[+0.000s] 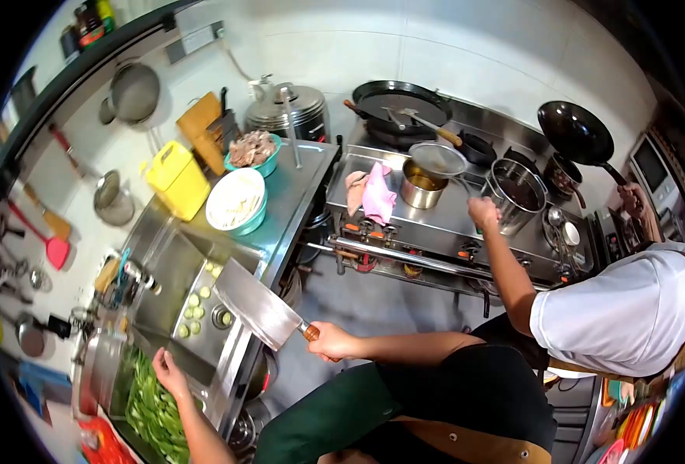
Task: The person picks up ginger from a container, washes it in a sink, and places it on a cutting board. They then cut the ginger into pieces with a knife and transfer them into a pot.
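Note:
My right hand is closed round the wooden handle of a cleaver. Its broad blade slants up to the left, overlapping the rim of the sink in this view. Several pale green cut slices lie on the sink bottom around the drain. My left hand is raised, fingers stretched out and holding nothing. Beside it, a clear container and a heap of chopped green vegetables stand at the near end of the sink.
At the stove, a co-worker in a white shirt holds a strainer over a pot and a wok. A yellow jug, a white bowl and a meat bowl occupy the counter.

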Demonstrator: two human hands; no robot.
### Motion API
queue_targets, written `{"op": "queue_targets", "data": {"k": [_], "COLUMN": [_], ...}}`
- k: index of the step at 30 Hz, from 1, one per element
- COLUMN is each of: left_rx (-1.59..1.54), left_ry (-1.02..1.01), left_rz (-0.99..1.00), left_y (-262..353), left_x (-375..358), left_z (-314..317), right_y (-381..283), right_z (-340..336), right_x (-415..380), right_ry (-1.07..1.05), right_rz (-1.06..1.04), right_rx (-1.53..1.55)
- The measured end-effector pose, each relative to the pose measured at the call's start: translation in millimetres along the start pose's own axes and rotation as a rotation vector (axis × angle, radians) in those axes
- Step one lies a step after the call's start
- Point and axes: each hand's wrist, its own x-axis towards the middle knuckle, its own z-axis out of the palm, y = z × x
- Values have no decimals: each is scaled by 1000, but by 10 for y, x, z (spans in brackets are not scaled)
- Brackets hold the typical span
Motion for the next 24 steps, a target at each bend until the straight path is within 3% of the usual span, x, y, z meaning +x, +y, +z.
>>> {"op": "queue_targets", "data": {"k": [3,5,9,13,14,15,17,19,21,22,23,24], "left_rx": [-207,-435,-182,-36,0,1,565,577,535,721,1037,1094], "left_ry": [-145,-134,-133,-45,-220,-212,-230,-268,-354,-483,-612,-371], "left_rz": [-179,-357,-464,-405,-485,-487,-80,-42,-52,-113,495,579], "left_y": [-29,-132,-885,-1344,-1248,-1151,-965,-579,-618,-483,-921,-971], "left_x": [738,1194,2254,2752,2798,2776,2673,2556,2654,2749,2885,2887], "left_z": [520,796,1094,1415,1319,1238,1098,966,885,956,987,1154], "right_y": [-34,-116,-231,-515,-554,-607,-696,-698,-653,-565,-583,-810], "right_z": [-60,-71,68,290,343,401,518,636,773,823,837,881], "right_x": [272,469,998,1615,1773,1924,2222,2518,2768,2957,3076,3032], "right_ry": [-13,-20,-15,-111,-129,-136,-189,-167,-227,-275,-340,-372], "right_rz": [24,41,16,60,98,98,144,135,130,201,209,212], "right_rx": [26,-11,-70,-202,-195,-200,-230,-209,-272,-218,-215,-170]}}
